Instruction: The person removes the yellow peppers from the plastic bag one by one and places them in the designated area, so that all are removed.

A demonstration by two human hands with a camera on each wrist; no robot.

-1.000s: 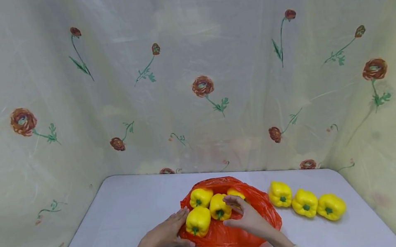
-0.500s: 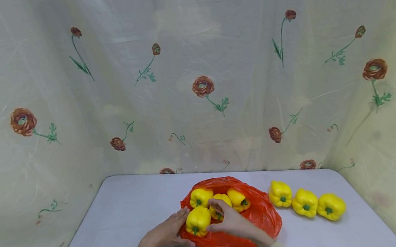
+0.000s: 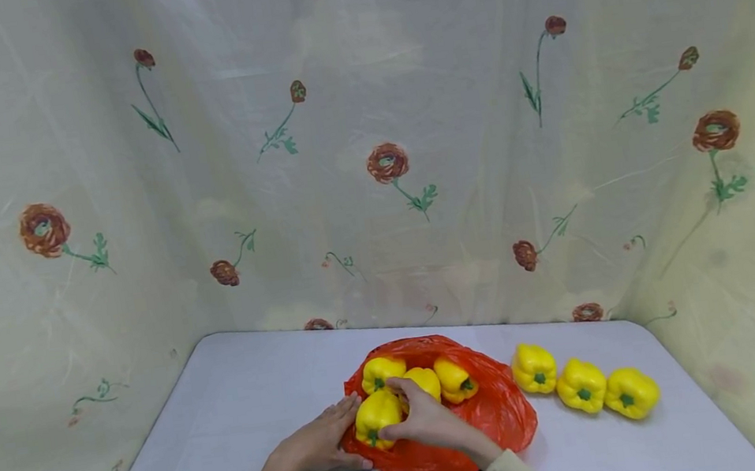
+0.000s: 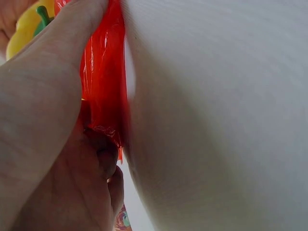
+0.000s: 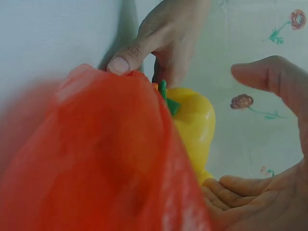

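A red plastic bag (image 3: pixel 503 402) lies open on the table with several yellow bell peppers inside. The left hand (image 3: pixel 315 443) holds the bag's left side; in the right wrist view its thumb (image 5: pixel 120 65) presses the rim. The right hand (image 3: pixel 431 423) is over the bag, its spread thumb and fingers about the front-left bell pepper (image 3: pixel 375 419). In the right wrist view, the thumb stands apart from that green-stemmed bell pepper (image 5: pixel 195 125), with the fingers close to its far side. Behind the hand is a partly hidden bell pepper (image 3: pixel 425 380). Bag film covers part of the right wrist view.
Three more yellow bell peppers, a left one (image 3: pixel 533 368), a middle one (image 3: pixel 581 386) and a right one (image 3: pixel 631 393), sit in a row right of the bag. The white table (image 3: pixel 252 371) is backed by a flowered curtain (image 3: pixel 470 175).
The right hand has moved left across the bag, from near the right-hand bell pepper to the front-left one, uncovering the right-hand one. The left hand stays at the bag's side.
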